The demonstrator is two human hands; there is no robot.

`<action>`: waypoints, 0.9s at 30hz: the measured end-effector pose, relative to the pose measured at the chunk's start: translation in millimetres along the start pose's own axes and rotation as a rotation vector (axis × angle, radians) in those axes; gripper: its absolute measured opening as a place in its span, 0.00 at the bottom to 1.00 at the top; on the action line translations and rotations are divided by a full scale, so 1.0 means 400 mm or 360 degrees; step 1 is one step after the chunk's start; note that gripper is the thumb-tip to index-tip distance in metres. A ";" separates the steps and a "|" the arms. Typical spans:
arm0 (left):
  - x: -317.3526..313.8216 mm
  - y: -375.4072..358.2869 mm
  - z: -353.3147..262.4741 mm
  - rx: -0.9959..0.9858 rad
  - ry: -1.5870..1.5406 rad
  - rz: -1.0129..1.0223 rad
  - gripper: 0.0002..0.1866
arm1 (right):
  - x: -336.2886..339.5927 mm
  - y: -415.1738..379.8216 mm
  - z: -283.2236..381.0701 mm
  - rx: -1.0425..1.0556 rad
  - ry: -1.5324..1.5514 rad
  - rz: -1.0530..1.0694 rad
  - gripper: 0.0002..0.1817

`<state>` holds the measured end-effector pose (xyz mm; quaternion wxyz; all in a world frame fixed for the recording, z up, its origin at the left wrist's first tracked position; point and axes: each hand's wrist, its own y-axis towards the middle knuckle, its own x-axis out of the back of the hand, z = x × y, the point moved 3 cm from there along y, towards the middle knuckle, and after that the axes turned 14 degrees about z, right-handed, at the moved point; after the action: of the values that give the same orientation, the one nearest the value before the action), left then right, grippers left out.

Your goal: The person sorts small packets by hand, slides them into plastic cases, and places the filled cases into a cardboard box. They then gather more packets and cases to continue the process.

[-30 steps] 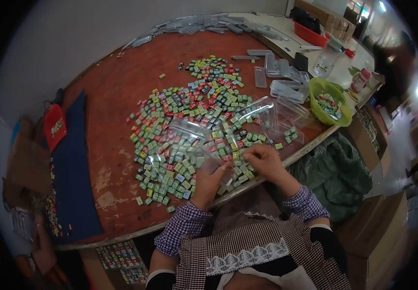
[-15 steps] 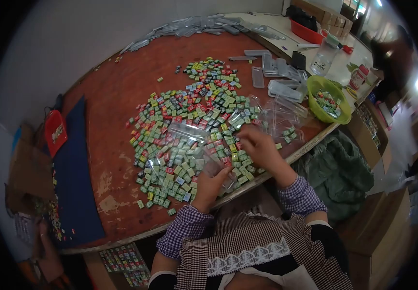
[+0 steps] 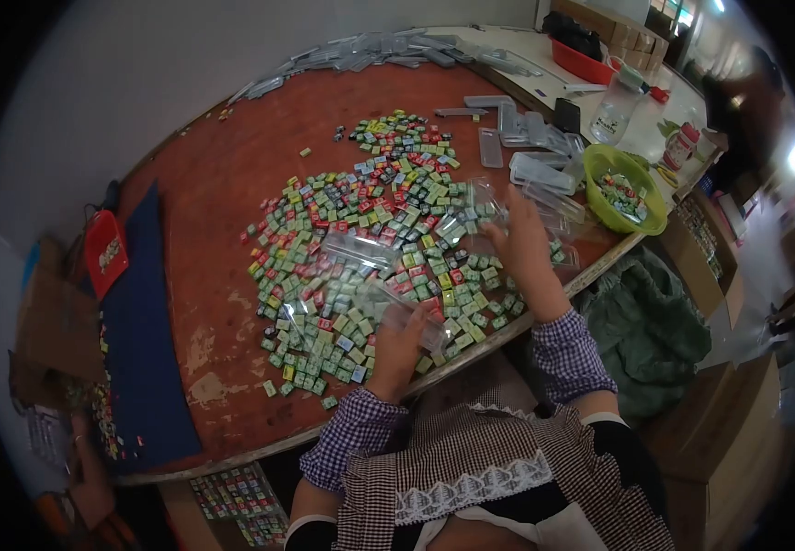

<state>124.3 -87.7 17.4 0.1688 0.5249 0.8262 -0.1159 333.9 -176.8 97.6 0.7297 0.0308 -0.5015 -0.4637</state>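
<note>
Many small wrapped pieces, green, red and yellow, lie heaped on the reddish-brown table. My left hand is at the heap's front edge, its fingers closed on a clear plastic tray. Another clear tray lies on the pieces, farther back. My right hand is over the right side of the heap, beside more clear plastic trays; its fingers are apart. Whether its fingertips touch the plastic is unclear.
A yellow-green basket of pieces stands at the right edge, near a clear bottle. Empty plastic cases lie beside it, and more line the back. At left are a blue cloth and a red tray.
My right hand has moved away to the right and its fingers have spread. Several pieces now show near the front edge where it was. My left hand has stayed nearly in place.
</note>
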 end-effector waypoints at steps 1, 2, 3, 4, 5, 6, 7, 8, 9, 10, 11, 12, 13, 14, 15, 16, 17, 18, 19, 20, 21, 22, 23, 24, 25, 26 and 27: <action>0.002 0.008 -0.005 0.0009 0.0010 0.0032 0.14 | 0.023 -0.017 0.032 0.0103 0.0095 0.0220 0.22; 0.004 0.006 -0.004 0.0031 0.0008 0.0056 0.14 | 0.019 -0.055 0.068 0.0209 0.0323 0.0585 0.23; 0.005 0.000 0.001 0.0063 0.0006 0.0083 0.15 | 0.006 -0.104 0.113 0.0300 0.0552 0.0952 0.23; 0.007 0.000 0.001 0.0040 0.0062 0.0086 0.17 | -0.001 -0.154 0.167 0.0326 0.0737 0.1242 0.20; 0.002 -0.003 -0.004 0.0023 -0.0109 0.0134 0.18 | -0.008 -0.185 0.202 0.0353 0.0924 0.1527 0.17; -0.007 -0.011 -0.014 0.0008 -0.0276 0.0183 0.18 | -0.021 -0.183 0.189 0.0366 0.0873 0.1561 0.15; -0.010 -0.013 -0.021 0.0002 -0.0435 0.0237 0.19 | -0.045 -0.182 0.163 0.0373 0.0830 0.1586 0.13; -0.004 -0.011 -0.022 -0.0004 -0.0268 0.0281 0.19 | -0.060 -0.182 0.149 0.0384 0.0784 0.1618 0.12; 0.002 -0.010 -0.019 -0.0007 -0.0106 0.0321 0.20 | -0.053 -0.186 0.149 0.0295 0.0874 0.1632 0.10; 0.004 -0.011 -0.016 -0.0008 0.0050 0.0362 0.20 | -0.054 -0.192 0.143 0.0264 0.0987 0.1634 0.10; 0.003 -0.013 -0.013 0.0027 -0.0022 0.0355 0.20 | -0.055 -0.199 0.135 0.0231 0.1096 0.1632 0.10; 0.000 -0.013 -0.014 0.0056 -0.0092 0.0351 0.20 | -0.056 -0.201 0.125 0.0203 0.1200 0.1625 0.10; -0.001 -0.010 -0.017 0.0079 -0.0159 0.0345 0.21 | -0.065 -0.207 0.110 0.0105 0.1343 0.1683 0.09; 0.003 -0.009 -0.011 0.0069 -0.0218 0.0380 0.21 | -0.078 -0.215 0.096 0.0012 0.1487 0.1741 0.09; 0.009 -0.009 -0.003 0.0059 -0.0275 0.0413 0.21 | -0.082 -0.216 0.096 -0.0082 0.1635 0.1798 0.09; 0.013 -0.007 -0.001 0.0050 -0.0328 0.0446 0.21 | -0.078 -0.212 0.099 -0.0039 0.1539 0.1779 0.09; 0.015 -0.005 -0.002 0.0039 -0.0333 0.0468 0.21 | -0.071 -0.208 0.108 0.0001 0.1446 0.1758 0.08; 0.011 -0.006 -0.011 0.0032 -0.0340 0.0489 0.21 | -0.064 -0.207 0.115 0.0034 0.1355 0.1738 0.07; 0.009 -0.008 -0.014 0.0028 -0.0348 0.0509 0.21 | -0.056 -0.200 0.115 0.0180 0.1196 0.1593 0.07; 0.014 -0.008 -0.011 0.0048 -0.0302 0.0420 0.21 | -0.046 -0.186 0.110 0.0322 0.1035 0.1444 0.07; 0.018 -0.007 -0.008 0.0066 -0.0256 0.0332 0.20 | -0.034 -0.168 0.103 0.0461 0.0872 0.1291 0.06; 0.022 -0.006 -0.006 0.0082 -0.0211 0.0244 0.20 | -0.011 -0.131 0.081 0.0523 0.0602 0.0885 0.06; 0.025 -0.005 -0.008 0.0105 -0.0203 0.0213 0.19 | 0.018 -0.088 0.054 0.0576 0.0331 0.0479 0.05; 0.027 -0.003 -0.013 0.0130 -0.0195 0.0185 0.18 | 0.046 -0.038 0.021 0.0495 0.0111 0.0218 0.05; 0.026 -0.003 -0.014 0.0158 -0.0189 0.0159 0.18 | 0.076 -0.003 -0.008 0.0409 -0.0112 -0.0042 0.05; 0.020 -0.003 -0.008 0.0094 -0.0179 0.0158 0.17 | 0.077 0.009 -0.036 0.0358 -0.0196 0.0066 0.06; 0.015 0.003 0.001 0.0023 -0.0161 0.0158 0.16 | 0.072 0.022 -0.053 0.0309 -0.0276 0.0164 0.06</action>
<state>122.9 -82.5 14.6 0.2121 0.5598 0.7888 -0.1397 357.6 -201.3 111.8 0.7001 0.0351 -0.6061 -0.3759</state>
